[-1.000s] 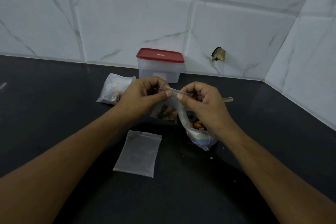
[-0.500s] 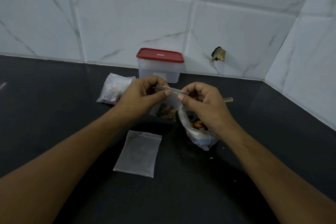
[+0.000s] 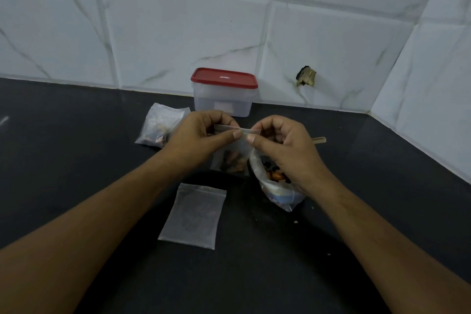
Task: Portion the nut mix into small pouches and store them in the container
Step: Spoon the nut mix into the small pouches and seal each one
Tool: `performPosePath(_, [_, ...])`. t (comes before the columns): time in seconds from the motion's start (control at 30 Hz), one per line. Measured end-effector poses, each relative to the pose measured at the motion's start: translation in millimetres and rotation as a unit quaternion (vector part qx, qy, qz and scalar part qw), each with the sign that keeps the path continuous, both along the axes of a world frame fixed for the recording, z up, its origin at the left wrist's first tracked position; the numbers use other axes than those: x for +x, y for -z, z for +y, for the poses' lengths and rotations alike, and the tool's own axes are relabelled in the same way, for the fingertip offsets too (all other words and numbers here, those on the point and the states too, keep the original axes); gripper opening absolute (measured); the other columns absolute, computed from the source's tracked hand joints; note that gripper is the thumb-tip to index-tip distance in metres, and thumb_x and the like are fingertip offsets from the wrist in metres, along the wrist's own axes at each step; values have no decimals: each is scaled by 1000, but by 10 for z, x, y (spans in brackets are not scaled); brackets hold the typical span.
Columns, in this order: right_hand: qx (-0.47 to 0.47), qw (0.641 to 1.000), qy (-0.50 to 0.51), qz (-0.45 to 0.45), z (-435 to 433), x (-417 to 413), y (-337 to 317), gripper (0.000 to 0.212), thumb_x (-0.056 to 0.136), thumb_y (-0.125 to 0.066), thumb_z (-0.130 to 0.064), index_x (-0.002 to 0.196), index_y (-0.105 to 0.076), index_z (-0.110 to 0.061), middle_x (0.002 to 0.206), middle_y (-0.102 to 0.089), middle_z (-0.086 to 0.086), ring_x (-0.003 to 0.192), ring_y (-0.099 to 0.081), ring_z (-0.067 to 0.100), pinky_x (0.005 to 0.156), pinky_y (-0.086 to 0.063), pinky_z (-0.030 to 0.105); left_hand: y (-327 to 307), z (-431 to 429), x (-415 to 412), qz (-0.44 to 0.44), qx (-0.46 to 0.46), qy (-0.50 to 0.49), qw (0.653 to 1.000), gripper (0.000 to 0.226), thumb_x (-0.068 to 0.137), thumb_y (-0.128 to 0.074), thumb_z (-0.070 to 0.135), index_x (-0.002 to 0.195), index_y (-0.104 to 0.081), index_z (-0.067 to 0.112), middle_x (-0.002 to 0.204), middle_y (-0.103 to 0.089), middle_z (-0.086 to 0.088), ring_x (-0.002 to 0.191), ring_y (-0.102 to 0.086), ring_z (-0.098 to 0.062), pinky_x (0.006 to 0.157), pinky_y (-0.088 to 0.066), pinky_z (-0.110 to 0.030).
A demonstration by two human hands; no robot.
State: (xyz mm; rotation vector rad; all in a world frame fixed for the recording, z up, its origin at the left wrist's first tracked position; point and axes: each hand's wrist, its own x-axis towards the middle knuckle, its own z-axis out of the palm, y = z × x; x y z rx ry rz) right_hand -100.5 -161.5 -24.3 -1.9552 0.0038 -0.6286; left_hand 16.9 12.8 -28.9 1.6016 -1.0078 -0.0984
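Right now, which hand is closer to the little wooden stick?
Right. The right hand is just beside the wooden stick, hiding one end of it. The left hand is farther left, on the other side of the small bag that both hands pinch.

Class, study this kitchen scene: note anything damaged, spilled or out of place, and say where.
The wall tile right of the red-lidded container has a dark, ragged hole. A few pale crumbs lie on the counter beside the nut bag.

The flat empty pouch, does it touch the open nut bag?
Apart. The head view shows a strip of dark counter between the empty pouch and the nut bag.
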Motion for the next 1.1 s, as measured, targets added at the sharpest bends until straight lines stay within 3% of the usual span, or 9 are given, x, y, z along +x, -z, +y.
performPosePath(0.27, [-13, 1000, 15, -1, -27, -9, -6, 5, 93, -75, -11, 91, -74, -16, 84, -74, 3, 76, -66, 10, 71, -55, 24, -15, 2, -37, 13, 6, 10, 1000, 17, 88, -75, 16, 104, -74, 10, 100, -77, -1, 96, -73, -12, 83, -60, -26])
performPosePath(0.63, [-20, 1000, -8, -3, 6, 2, -2, 5, 93, -75, -11, 92, -74, -16, 85, -74, 4, 75, -63, 11, 71, -54, 25, -19, 1, -54, 3, 7, 21, 1000, 12, 91, -72, 16, 100, -75, 9, 96, -77, -4, 95, -73, -16, 85, -60, -29])
performPosePath(0.8, [-18, 1000, 25, 6, -38, -7, -28, 5, 95, -72, -12, 93, -73, -16, 87, -74, 4, 80, -69, 16, 80, -61, 41, -11, 25, 23, 42, -2, -16, 999, 11, 89, -74, 17, 96, -74, 9, 99, -76, -3, 99, -72, -15, 91, -60, -38])
performPosePath(0.9, [-26, 999, 31, 15, -49, -18, -27, 3, 95, -72, -13, 95, -71, -16, 90, -74, 5, 85, -71, 25, 83, -61, 47, -19, 39, 28, 57, -11, -18, 998, 8, 88, -75, 14, 90, -73, 6, 95, -77, -5, 96, -73, -17, 90, -60, -36])
performPosePath(1.03, [-22, 1000, -5, 11, -7, -34, -39, 16, 94, -75, -14, 109, -70, -17, 100, -73, 5, 87, -71, 18, 80, -62, 34, -13, 27, 16, 55, -30, 12, 998, 6, 88, -75, 10, 87, -72, 4, 92, -76, -9, 92, -73, -21, 84, -59, -31])
performPosePath(1.1, [-41, 999, -18, 2, 22, -34, -43, 11, 95, -73, -12, 105, -72, -15, 97, -73, -1, 88, -70, 11, 78, -58, 26, -6, 20, -2, 45, -26, 29, 998, 12, 88, -74, 10, 91, -71, -1, 92, -76, -10, 92, -73, -22, 83, -59, -30])
